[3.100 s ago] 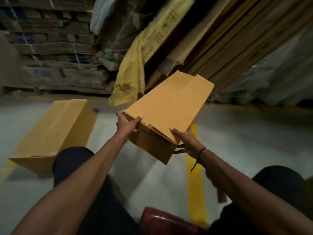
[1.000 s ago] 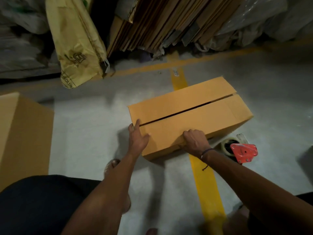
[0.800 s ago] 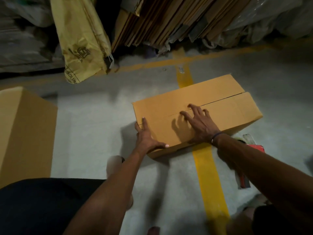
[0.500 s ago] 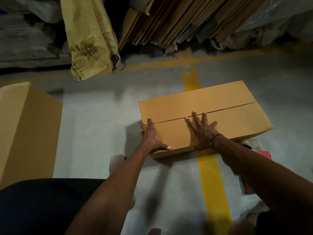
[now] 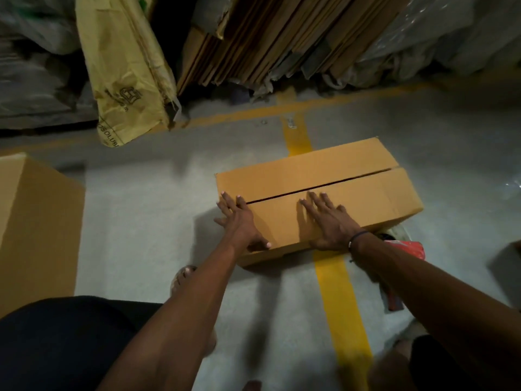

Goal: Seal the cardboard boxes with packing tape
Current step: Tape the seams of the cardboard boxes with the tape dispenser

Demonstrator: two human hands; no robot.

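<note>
A brown cardboard box [image 5: 352, 176] lies on the concrete floor, its two top flaps folded shut with a dark open seam between them. My left hand [image 5: 239, 224] lies flat on the box's left end, fingers at the seam, thumb over the near edge. Flat on the near flap, my right hand [image 5: 329, 221] has its fingers spread toward the seam. A red tape dispenser [image 5: 406, 246] sits on the floor just right of my right wrist, mostly hidden behind my forearm.
A second, larger cardboard box [image 5: 33, 221] stands at the left. Flattened cartons [image 5: 267, 38] and a yellow sack [image 5: 127, 74] lean at the back, beside plastic-wrapped bundles. A yellow floor line [image 5: 338, 292] runs under the box. My foot [image 5: 180, 280] is near the box.
The box went from held in the air to lying on the floor. My right hand moved from the near edge onto the top flap; both hands now press flat.
</note>
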